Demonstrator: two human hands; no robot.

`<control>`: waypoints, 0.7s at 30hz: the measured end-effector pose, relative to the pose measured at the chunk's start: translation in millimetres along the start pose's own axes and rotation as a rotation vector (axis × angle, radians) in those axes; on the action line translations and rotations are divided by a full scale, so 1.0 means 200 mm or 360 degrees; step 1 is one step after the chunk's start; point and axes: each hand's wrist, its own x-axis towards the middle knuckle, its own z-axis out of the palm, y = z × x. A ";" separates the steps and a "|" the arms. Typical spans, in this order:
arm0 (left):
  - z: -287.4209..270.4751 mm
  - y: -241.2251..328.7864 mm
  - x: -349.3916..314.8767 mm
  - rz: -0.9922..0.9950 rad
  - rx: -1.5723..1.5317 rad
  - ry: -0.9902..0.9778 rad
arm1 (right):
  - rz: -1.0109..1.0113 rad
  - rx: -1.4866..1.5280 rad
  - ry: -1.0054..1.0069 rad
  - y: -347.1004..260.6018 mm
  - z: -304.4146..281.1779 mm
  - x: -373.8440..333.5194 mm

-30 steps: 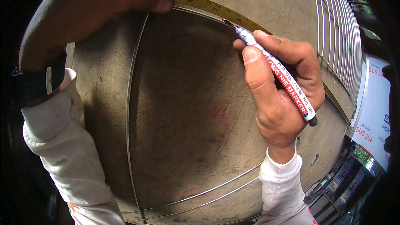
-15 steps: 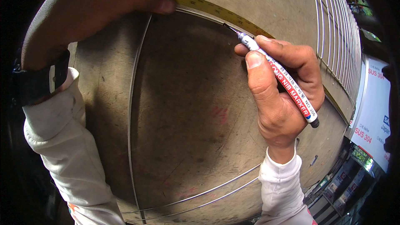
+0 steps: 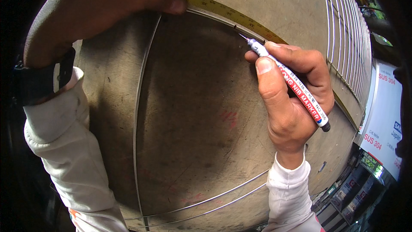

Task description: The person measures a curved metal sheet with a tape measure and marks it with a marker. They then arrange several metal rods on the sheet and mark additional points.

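My right hand [image 3: 296, 90] grips a slim white and red marker [image 3: 296, 83], its fine nib pointing up and left. The nib sits just below a thin metal rod [image 3: 210, 17], close to a small dark mark on it. Along the rod's far side runs the yellow blade of a tape measure [image 3: 227, 13]. At the upper left, my left hand [image 3: 124, 0] is closed on the blade, with the thumb at the rod; its other fingers are in shadow or out of sight. Another rod [image 3: 136, 103] runs from near that thumb toward me.
Beneath everything lies a worn brown board [image 3: 193, 103] with faint red scribbles. Two thin rods [image 3: 214, 197] cross its near side. A rack of parallel wires [image 3: 343, 38] is at the far right, with a white printed sign [image 3: 382, 107] beyond it.
The marker's nib has come away from the rod, slightly right and toward me, and a dark mark now shows there. My left hand, the tape and rods appear shifted slightly right.
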 end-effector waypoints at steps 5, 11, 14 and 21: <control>-0.01 0.06 -0.01 -0.0001 -0.0007 -0.0012 | 0.0014 0.0131 0.0038 -0.04 0.00 0.00; -0.05 0.15 -0.02 -0.0060 -0.0017 -0.0066 | 0.0012 0.0124 -0.0013 -0.10 0.03 0.03; -0.05 0.21 -0.04 -0.0109 0.0000 -0.0111 | 0.0007 0.0146 -0.0021 -0.10 0.09 0.04; -0.03 0.20 -0.05 -0.0016 0.0007 -0.0038 | 0.0080 0.0166 0.0113 -0.09 0.09 0.03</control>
